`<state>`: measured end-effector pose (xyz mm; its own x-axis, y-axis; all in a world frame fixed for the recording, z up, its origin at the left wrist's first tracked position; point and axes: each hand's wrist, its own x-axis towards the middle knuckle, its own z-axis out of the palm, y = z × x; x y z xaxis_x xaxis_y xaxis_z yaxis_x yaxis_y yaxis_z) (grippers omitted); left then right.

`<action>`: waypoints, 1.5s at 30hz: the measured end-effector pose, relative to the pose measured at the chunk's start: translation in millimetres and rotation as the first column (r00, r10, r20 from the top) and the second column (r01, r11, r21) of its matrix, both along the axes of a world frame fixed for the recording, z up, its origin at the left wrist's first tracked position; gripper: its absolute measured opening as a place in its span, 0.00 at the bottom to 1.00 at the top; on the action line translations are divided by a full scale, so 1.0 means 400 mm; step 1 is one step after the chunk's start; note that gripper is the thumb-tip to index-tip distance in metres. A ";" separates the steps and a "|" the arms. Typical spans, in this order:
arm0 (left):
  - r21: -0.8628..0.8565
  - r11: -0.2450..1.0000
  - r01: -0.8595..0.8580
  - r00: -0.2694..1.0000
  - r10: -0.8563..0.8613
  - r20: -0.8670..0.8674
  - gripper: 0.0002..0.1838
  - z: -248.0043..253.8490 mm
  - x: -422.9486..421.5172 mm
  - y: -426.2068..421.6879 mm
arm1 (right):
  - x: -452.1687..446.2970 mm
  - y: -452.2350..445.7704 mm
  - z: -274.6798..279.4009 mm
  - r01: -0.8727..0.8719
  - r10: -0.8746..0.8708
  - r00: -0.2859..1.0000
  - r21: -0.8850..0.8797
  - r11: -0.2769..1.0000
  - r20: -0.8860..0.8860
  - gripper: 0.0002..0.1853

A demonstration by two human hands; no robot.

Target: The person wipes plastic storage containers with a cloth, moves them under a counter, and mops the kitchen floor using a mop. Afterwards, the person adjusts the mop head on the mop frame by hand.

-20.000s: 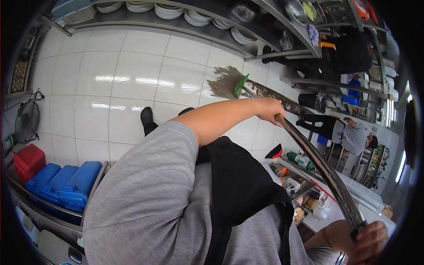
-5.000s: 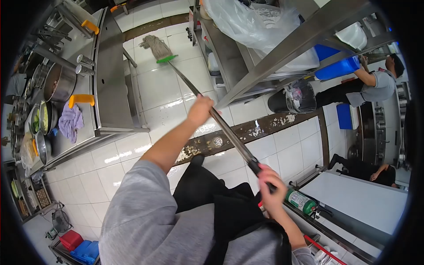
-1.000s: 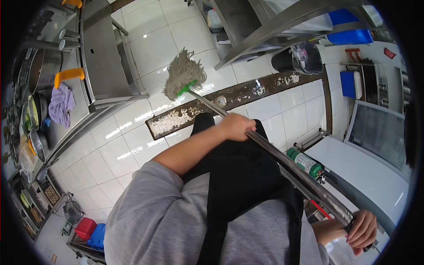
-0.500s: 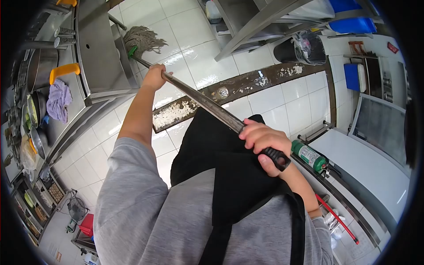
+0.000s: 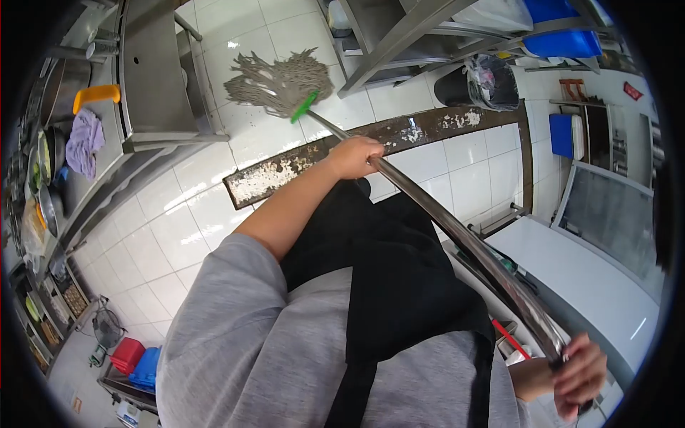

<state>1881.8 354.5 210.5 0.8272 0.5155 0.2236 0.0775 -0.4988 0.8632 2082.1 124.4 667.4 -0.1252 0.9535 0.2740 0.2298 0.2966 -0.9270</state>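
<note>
Lying across the view on a diagonal: one mop [image 5: 435, 209], long-handled. Long axis: from lower right, beside the person's body, to upper left, ahead of the body; the head end points forward and to the left, the grip end back and to the right. Handle appears slightly bowed in the wide view.

Location: strands [image 5: 275, 80] on the white tiled floor [image 5: 228, 32], between a steel tabletop [image 5: 158, 68] on the left and a steel shelf unit [image 5: 399, 51] on the right. Handle passes above a brown strip [image 5: 435, 133] in the floor, its surface patched with pale flakes, and in front of the black apron [image 5: 407, 299].

Appearance: strands grey-brown, cord-like, fanned out to the left of and above the clamp, tips separated into loose ends. Clamp [image 5: 305, 106]: bright green, narrow, set crosswise to the handle. Handle [image 5: 510, 285]: metallic, shiny, with dark brownish streaks along its length. Grip [image 5: 585, 407]: black, at the near end, mostly covered.

Holding: left hand [image 5: 354, 157] on the handle, nearer the clamp, fingers wrapped around it and closed. Right hand [image 5: 579, 374] at the grip end, fingers curled about it, blurred; how tightly cannot be told.

Nearby: dark bin [image 5: 492, 84] with a plastic liner, standing beside the shelf unit, well apart from the strands.
</note>
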 end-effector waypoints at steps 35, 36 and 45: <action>-0.135 0.849 -0.510 0.860 0.508 -0.053 0.23 0.013 0.286 -0.370 | 0.463 0.145 0.182 -0.793 0.746 0.581 -0.022 0.608 -0.327 0.16; -0.141 0.866 -0.479 0.874 0.485 0.011 0.22 0.030 0.324 -0.364 | 0.377 0.112 0.218 -0.527 0.519 0.848 -0.070 0.847 -0.112 0.16; -0.388 0.917 0.095 0.882 0.104 0.460 0.20 0.177 0.559 -0.362 | 0.287 0.057 0.372 -0.464 0.462 0.886 -0.107 0.879 -0.048 0.14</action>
